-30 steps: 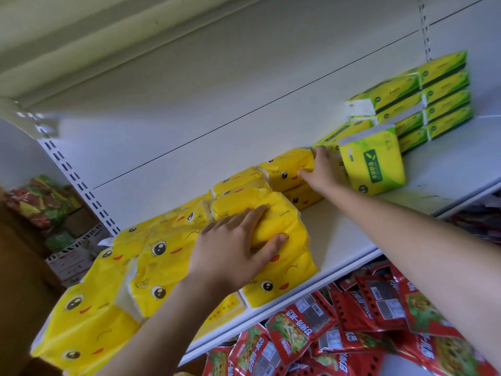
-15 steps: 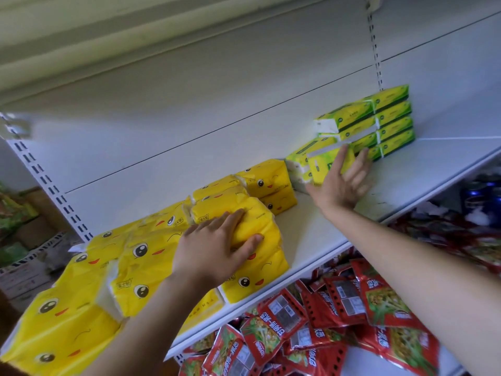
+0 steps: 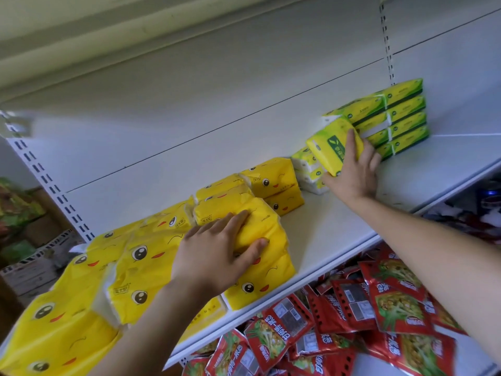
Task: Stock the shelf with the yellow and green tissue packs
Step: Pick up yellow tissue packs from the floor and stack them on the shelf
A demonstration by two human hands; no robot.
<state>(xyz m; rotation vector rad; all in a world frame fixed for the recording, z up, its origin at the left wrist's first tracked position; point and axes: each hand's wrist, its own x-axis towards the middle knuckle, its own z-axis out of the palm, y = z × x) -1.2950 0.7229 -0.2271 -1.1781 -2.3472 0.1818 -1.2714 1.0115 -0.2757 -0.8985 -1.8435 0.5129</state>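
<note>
Now my right hand (image 3: 352,175) grips a tilted green pack (image 3: 332,147), left hand (image 3: 214,256) clamps a yellow pack (image 3: 264,229); level the green before seating it.

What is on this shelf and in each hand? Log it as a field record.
left hand: grips the front yellow face pack
right hand: holds a tilted green pack
green stack: by the back panel, right of the held pack
shelf: white, bare between the two groups
below: red snack packets
</note>
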